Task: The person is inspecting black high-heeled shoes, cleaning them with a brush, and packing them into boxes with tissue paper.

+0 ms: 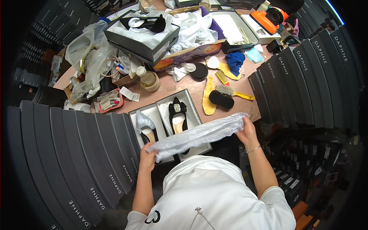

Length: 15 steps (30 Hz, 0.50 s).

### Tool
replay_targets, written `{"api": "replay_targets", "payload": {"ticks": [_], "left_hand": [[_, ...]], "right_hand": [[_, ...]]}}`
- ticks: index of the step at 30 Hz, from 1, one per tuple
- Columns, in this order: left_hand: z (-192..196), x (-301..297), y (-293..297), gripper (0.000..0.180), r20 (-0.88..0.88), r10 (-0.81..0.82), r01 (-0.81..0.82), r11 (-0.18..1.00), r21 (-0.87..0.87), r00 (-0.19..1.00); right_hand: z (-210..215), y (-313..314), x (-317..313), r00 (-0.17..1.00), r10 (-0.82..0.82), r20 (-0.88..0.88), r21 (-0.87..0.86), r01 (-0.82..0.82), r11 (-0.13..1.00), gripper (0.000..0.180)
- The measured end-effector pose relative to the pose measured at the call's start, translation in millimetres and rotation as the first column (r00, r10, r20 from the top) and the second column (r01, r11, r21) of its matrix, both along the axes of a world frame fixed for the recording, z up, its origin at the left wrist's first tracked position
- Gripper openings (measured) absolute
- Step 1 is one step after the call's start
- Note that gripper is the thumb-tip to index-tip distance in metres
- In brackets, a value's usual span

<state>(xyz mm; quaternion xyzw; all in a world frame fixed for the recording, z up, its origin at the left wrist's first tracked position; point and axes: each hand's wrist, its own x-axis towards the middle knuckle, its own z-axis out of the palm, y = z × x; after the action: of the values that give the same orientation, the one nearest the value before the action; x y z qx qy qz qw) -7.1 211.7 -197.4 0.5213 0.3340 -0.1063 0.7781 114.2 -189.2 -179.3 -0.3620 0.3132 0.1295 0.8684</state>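
A long, crumpled strip of whitish translucent wrapping is stretched between my hands, above the near part of an open shoe box. My left hand is closed on its left end, and my right hand grips the other end, higher up. Beneath the strip lies the grey shoe box, its two white-lined halves side by side. The right half holds a black shoe with a jewelled ornament on white paper. In the left half is another black shoe, its toe covered by wrapping. The strip hides the near ends of both.
Rows of dark shoe boxes stand left, with more boxes right. Beyond the open box lie a black oval brush, a yellow-handled brush, yellow insoles and a blue cloth. Another box with a black shoe sits farther back.
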Motion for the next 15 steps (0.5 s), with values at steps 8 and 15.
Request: {"api": "replay_targets", "payload": {"ticks": [8, 15], "left_hand": [[-30.6, -1.3, 4.1, 0.029, -0.142, 0.313, -0.344, 0.859, -0.379, 0.939], [-7.1, 4.3, 20.4, 0.026, 0.029, 0.084, -0.078, 0.982, -0.173, 0.996]], "right_hand": [[17.5, 1.2, 7.3, 0.943, 0.323, 0.081, -0.497, -0.242, 0.833, 0.021], [30.2, -18.0, 16.2, 0.92, 0.371, 0.128, -0.535, -0.251, 0.807, 0.022]]}}
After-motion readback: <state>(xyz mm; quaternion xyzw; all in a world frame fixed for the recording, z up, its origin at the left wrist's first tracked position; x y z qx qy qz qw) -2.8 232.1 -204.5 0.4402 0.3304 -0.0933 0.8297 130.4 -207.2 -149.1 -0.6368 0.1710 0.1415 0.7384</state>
